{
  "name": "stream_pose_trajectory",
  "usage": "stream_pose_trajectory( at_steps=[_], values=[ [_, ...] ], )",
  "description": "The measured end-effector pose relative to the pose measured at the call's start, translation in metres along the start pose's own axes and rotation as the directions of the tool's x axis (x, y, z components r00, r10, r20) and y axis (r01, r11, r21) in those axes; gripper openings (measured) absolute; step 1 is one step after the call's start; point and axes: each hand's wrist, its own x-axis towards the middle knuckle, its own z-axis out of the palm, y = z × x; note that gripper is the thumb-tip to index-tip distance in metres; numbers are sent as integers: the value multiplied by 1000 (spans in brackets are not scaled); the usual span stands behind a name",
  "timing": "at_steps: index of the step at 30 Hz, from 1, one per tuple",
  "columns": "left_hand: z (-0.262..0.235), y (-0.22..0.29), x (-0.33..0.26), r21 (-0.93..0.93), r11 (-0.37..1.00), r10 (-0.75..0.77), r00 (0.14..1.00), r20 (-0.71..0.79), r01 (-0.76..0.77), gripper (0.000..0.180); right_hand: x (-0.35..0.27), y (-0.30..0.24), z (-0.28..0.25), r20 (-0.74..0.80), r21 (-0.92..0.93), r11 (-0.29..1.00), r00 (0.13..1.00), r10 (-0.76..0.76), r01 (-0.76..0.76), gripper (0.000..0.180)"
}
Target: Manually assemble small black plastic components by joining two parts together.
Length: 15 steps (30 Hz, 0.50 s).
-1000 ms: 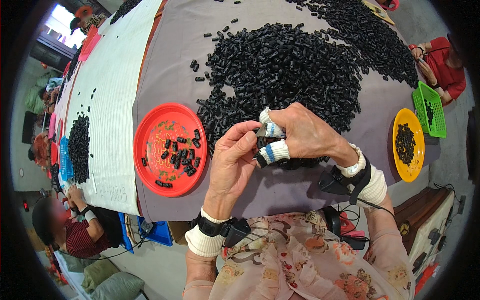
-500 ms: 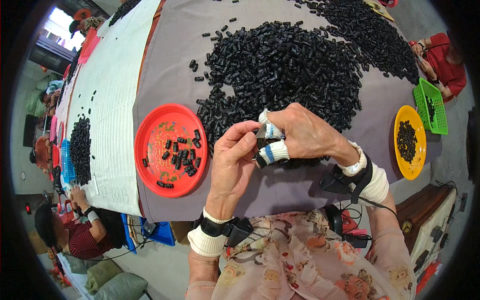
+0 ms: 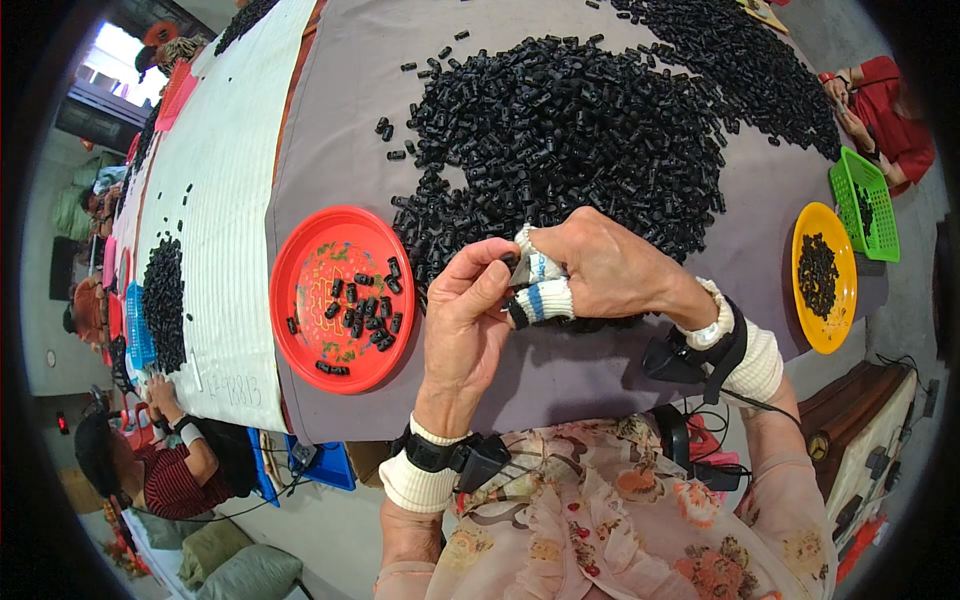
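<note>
Black plastic makes up the small piece (image 3: 510,261) that is pinched between the thumb and forefinger of the left hand (image 3: 466,325), whose fingers are closed on it. Right beside it, at 3 o'clock, the right hand (image 3: 605,262) is held with its fingers curled in towards the piece; white and blue finger wraps (image 3: 546,300) are worn on them. Something grey and flat is glimpsed by these fingers, but whether it is gripped cannot be told.

From the joined hands, a large heap of like black pieces (image 3: 570,140) is spread over the table (image 3: 335,110) at 12 o'clock, and a second heap (image 3: 745,85) is seen farther off, between 1 and 2 o'clock. At 9 o'clock, near the left hand, a red plate (image 3: 345,221) is set with a scattering of pieces on it. At 3 o'clock, well apart, a yellow plate (image 3: 822,340) is filled in its middle with small dark bits, and just beyond it stands a green basket (image 3: 883,238). Ribbed white cuffs (image 3: 415,487) are worn on both forearms, with black straps (image 3: 428,455) around the wrists. At 8 o'clock, a co-worker in a striped top (image 3: 180,480) is seated.
</note>
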Motion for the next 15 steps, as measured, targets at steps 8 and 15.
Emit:
stream_pose_trajectory(
  at_steps=[8, 15],
  values=[
    [0, 1, 0, -110, 993, -24, 998, 55, 29, 20, 2, -3, -6, -42, 77, 997, 999, -23, 26, 50],
    [0, 3, -2, -66, 998, -8, 999, 53, 12, 20, 5, -4, -6, 4, 61, 998, 1000, -6, 6, 53]
  ],
)
